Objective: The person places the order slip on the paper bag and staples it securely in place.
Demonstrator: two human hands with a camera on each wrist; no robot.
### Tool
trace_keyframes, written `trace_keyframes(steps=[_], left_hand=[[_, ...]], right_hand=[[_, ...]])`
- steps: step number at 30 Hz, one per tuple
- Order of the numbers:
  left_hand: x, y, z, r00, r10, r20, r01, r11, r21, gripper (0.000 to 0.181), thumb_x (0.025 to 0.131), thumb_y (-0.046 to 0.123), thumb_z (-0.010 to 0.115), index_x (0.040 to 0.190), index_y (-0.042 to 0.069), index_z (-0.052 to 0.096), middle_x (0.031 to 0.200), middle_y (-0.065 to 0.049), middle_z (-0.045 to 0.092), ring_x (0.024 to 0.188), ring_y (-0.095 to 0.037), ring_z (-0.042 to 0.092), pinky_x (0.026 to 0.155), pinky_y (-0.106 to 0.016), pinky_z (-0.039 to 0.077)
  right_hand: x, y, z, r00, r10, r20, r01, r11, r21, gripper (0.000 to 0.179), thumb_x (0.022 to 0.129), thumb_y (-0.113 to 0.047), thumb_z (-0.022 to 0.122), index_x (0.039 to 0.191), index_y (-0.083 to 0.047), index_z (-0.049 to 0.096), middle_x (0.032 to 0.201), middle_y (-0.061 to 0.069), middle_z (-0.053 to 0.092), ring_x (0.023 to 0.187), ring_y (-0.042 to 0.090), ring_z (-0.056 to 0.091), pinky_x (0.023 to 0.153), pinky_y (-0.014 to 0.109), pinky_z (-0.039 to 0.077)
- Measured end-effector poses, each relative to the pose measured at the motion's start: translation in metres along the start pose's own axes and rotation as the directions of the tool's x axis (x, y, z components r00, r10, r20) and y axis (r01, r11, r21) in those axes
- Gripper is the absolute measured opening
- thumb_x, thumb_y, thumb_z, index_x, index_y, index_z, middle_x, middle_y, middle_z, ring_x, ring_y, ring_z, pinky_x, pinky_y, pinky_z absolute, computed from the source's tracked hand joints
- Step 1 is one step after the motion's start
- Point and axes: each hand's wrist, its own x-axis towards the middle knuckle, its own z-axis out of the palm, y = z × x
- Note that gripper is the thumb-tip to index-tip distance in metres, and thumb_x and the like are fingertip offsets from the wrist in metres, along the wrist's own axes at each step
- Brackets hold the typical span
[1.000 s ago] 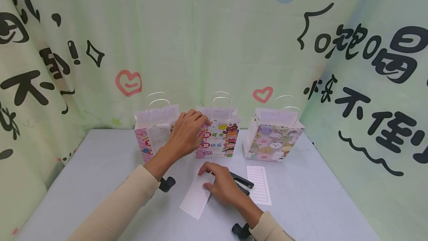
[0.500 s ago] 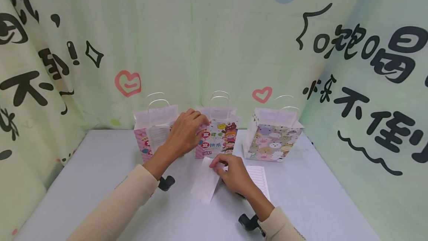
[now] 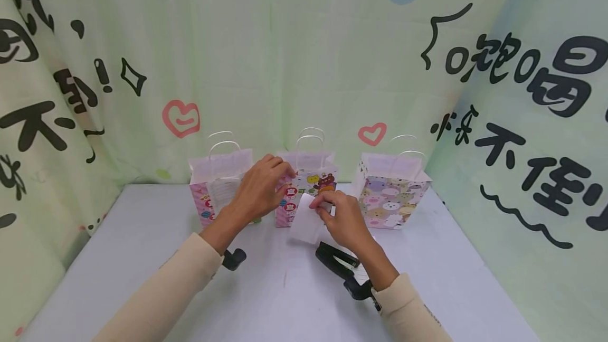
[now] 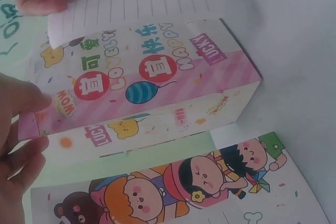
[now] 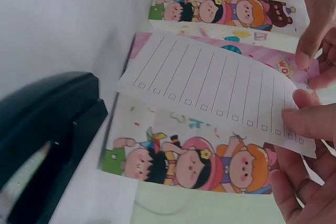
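A black stapler (image 3: 328, 255) lies nearest on the table (image 3: 261, 305); beyond it, the fingers of the right hand (image 3: 347, 220) pinch a lined checklist slip (image 3: 305, 221) by one end before the middle gift bag (image 3: 309, 179); the fingers of the left hand (image 3: 261, 186) grip that bag's edge; the thin slip bows, so its free end could swing crooked.

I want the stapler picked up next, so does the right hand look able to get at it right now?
Likely yes, once its fingers are free: the right hand pinches a slip, but the stapler lies on the table close by, with nothing seen lying on it.
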Motion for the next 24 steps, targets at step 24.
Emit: trace_keyframes(steps=[24], left_hand=[[0.001,0.000,0.004,0.998,0.065,-0.025,-0.063,0.996,0.063,0.015,0.085,0.012,0.086,0.096,0.017,0.077,0.109,-0.002,0.076,0.118,-0.025,0.061,0.099,-0.042,0.050]], right_hand=[[0.030,-0.014,-0.011,0.984,-0.119,-0.134,0.103,0.987,-0.122,0.014,0.090,0.000,0.082,0.094,-0.011,0.074,0.101,0.008,0.077,0.099,0.027,0.075,0.091,0.044,0.064]])
